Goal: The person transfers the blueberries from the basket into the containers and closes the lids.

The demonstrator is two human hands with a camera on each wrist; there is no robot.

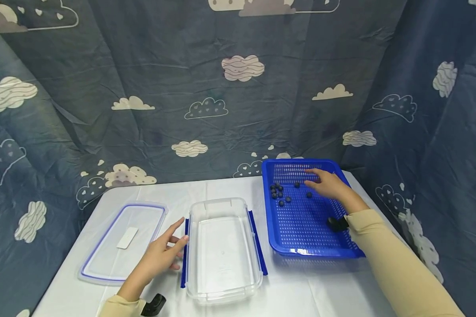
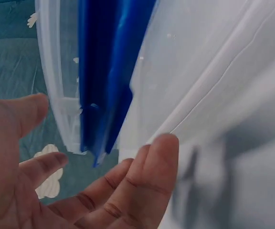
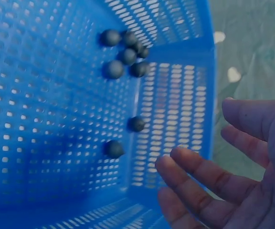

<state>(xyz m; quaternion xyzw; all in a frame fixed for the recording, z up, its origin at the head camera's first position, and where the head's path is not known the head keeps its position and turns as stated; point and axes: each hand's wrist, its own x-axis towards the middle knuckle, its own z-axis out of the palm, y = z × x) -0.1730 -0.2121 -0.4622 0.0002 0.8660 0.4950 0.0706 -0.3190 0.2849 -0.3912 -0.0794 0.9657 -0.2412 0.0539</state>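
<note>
My left hand (image 1: 161, 254) is beside the left side of a clear plastic container (image 1: 223, 259), near its blue side latch (image 1: 185, 259). In the left wrist view, the fingers (image 2: 159, 162) are spread and relaxed around the latch's end without gripping it. My right hand (image 1: 330, 185) hovers over the back part of a blue perforated basket (image 1: 313, 252), fingers loosely extended and holding nothing. Several small dark blueberries (image 3: 113, 69) lie in the basket, mostly clustered at its back left, with a couple apart toward the hand. The container has no lid on and nothing inside.
A clear lid (image 1: 107, 257) with a blue seal and a white label (image 1: 127, 238) lies at the left on the white-covered table (image 1: 297, 290). Dark cloud-patterned curtains (image 1: 162, 70) enclose the back and sides. The basket stands right of the container.
</note>
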